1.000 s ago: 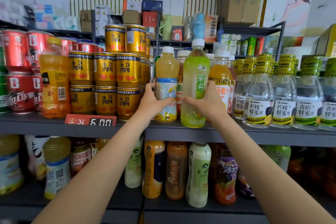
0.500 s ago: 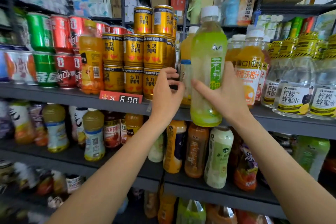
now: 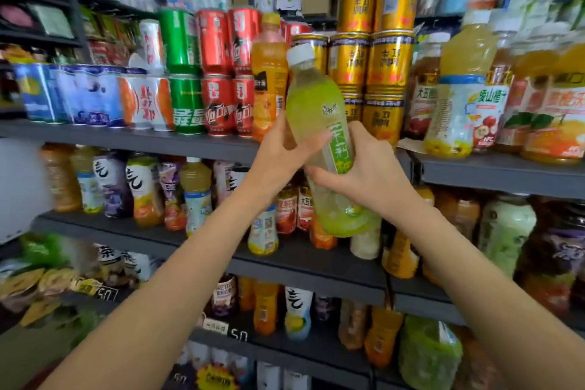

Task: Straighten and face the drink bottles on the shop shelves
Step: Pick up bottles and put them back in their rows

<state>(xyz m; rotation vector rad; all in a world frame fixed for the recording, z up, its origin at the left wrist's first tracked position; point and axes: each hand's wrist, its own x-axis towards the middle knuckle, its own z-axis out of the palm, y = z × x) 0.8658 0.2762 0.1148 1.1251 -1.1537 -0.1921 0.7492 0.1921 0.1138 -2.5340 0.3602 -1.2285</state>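
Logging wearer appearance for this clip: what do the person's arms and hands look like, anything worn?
Both arms are bare up to the frame's edge: no sleeves visible. The left hand and right hand wear no gloves, and no rings, watch or bracelets show.

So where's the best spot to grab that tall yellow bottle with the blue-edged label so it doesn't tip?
Probably the yellow bottle is best held around its labelled middle, coming straight from the front. It stands upright at the shelf edge, with other bottles close on its right and gold cans to its left, so the sides look cramped. The neck is narrower and higher, so a pull there could tip it more easily.
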